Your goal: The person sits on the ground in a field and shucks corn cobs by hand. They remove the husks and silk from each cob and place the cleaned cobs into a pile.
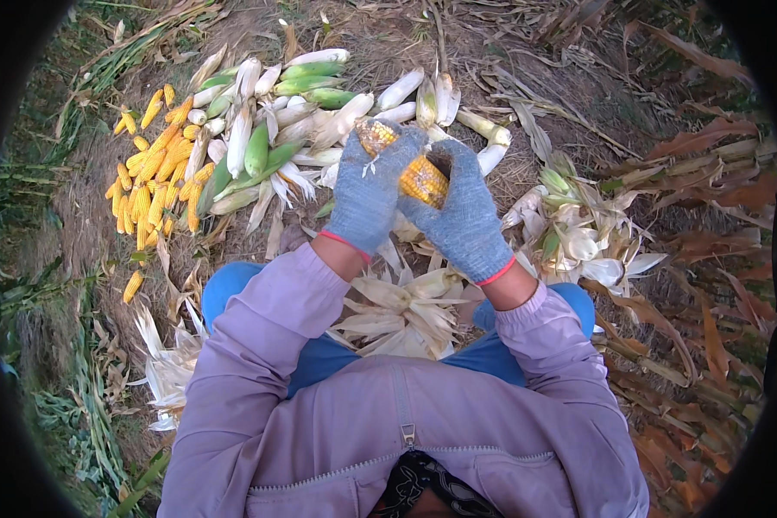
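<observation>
Both my hands wear grey-blue knit gloves with red cuffs and meet in front of me around one husked corn cob (423, 181). My left hand (367, 190) wraps over the cob's upper left part, with its mottled tip showing beyond the fingers. Around the lower right end curls my right hand (466, 211), its thumb below the kernels. Yellow kernels with whitish patches show between the two hands. Part of the cob is hidden under the left fingers. Just beyond the hands lies a heap of unhusked corn ears (311, 112) in white and green husks.
To the left is a pile of husked yellow cobs (151, 186), with one stray cob (133, 287) nearer me. Stripped husks (401, 311) lie between my knees, with more husks (583, 233) at right and others (168, 371) at left. Dry corn stalks (708, 233) border the right side.
</observation>
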### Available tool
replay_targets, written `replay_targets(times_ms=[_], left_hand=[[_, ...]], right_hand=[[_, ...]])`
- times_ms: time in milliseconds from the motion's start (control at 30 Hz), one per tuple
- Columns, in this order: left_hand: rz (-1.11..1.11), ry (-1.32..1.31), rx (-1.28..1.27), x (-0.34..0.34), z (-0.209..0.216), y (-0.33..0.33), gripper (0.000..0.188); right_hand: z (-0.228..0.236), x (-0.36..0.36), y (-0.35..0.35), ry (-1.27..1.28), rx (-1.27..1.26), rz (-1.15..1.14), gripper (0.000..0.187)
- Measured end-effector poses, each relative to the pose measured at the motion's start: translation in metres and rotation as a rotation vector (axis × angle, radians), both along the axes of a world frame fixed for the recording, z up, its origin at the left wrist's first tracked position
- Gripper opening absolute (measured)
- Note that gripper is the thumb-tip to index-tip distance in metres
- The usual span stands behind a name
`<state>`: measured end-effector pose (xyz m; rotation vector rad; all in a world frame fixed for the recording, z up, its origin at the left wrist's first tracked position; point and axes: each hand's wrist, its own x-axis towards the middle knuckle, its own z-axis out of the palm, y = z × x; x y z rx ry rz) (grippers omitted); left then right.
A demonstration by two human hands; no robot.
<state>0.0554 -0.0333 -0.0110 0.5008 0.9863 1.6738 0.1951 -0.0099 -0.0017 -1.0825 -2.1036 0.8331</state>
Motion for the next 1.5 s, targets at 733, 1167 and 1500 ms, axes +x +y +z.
replay_targets(times_ms=[733,1167,1500], left_hand=[[-0.275,-0.021,0.123,-0.011,0.027,-0.01,0.019],[-0.171,-0.039,0.002,-0.006,0.017,-0.012,0.018],[-0.118,-0.264,-0.083,-0.017,0.018,0.005,0.025]], right_hand=[[0.004,0.016,0.009,0.129,-0.558,0.435,0.071],[0.005,0.012,0.005,-0.064,-0.618,0.375,0.07],[0.0,0.007,0.003,-0.249,-0.186,0.141,0.071]])
